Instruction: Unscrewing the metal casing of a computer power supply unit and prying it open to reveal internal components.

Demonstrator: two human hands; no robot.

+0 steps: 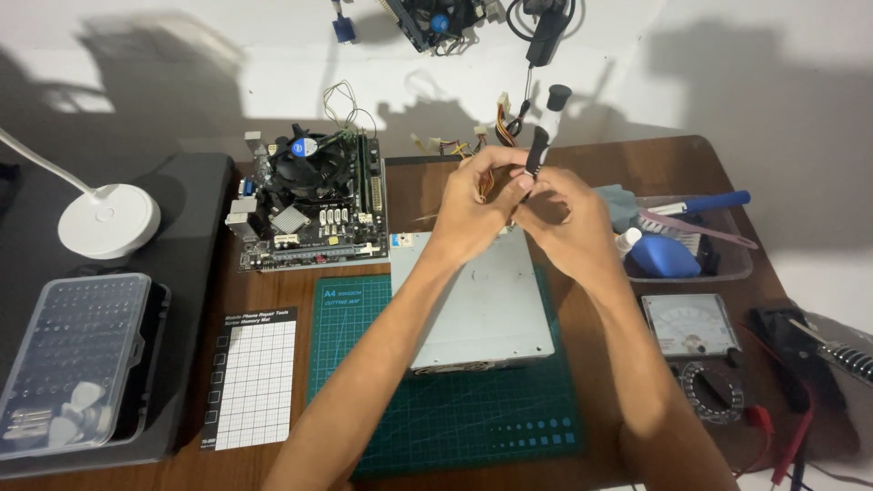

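Note:
A grey metal power supply box (477, 309) lies on a green cutting mat (473, 418). Both my hands meet above its far end. My right hand (568, 223) grips a black-and-white screwdriver (544, 136), held upright with its cap pointing away from me. My left hand (473, 205) closes around the lower part of the screwdriver, right at the bundle of coloured cables (503, 118) leaving the box. The screwdriver tip is hidden behind my fingers.
A motherboard with a fan cooler (314, 200) sits left of the box. A white grid mat (253, 377), a clear bit case (73, 359) and a white lamp base (107, 220) are at left. A tray of brushes and a blue blower (700, 245), plus an analogue meter (691, 325), are at right.

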